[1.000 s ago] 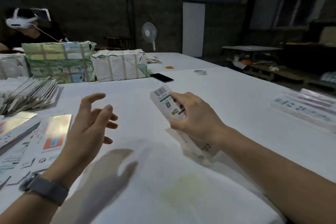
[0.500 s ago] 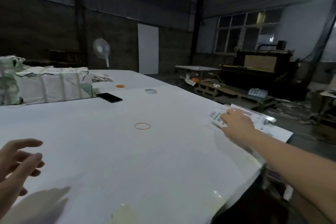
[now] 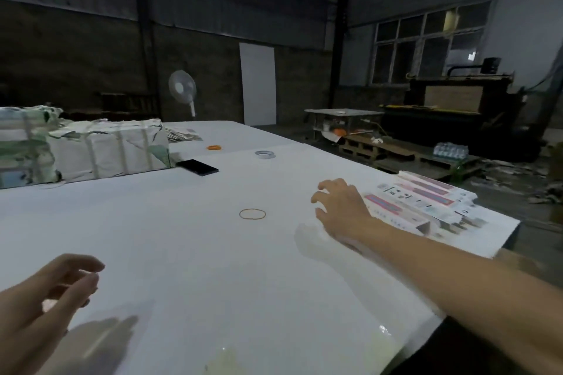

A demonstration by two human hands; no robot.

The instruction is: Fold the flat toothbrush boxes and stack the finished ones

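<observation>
Folded boxes (image 3: 426, 204) stacked at table (image 3: 182, 237) edge; right hand (image 3: 338, 207) and left hand (image 3: 45, 298) empty, loosely curled; flats out of view

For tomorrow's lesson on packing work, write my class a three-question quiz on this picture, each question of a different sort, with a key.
1. True or false: the right hand holds a box.
2. What lies nearest the rubber band? A) the phone B) the right hand C) the tape roll
3. Fill in: the finished boxes lie at the table's ____ edge.

Key: 1 false, its fingers are spread and empty. 2 B. 3 right.
</observation>
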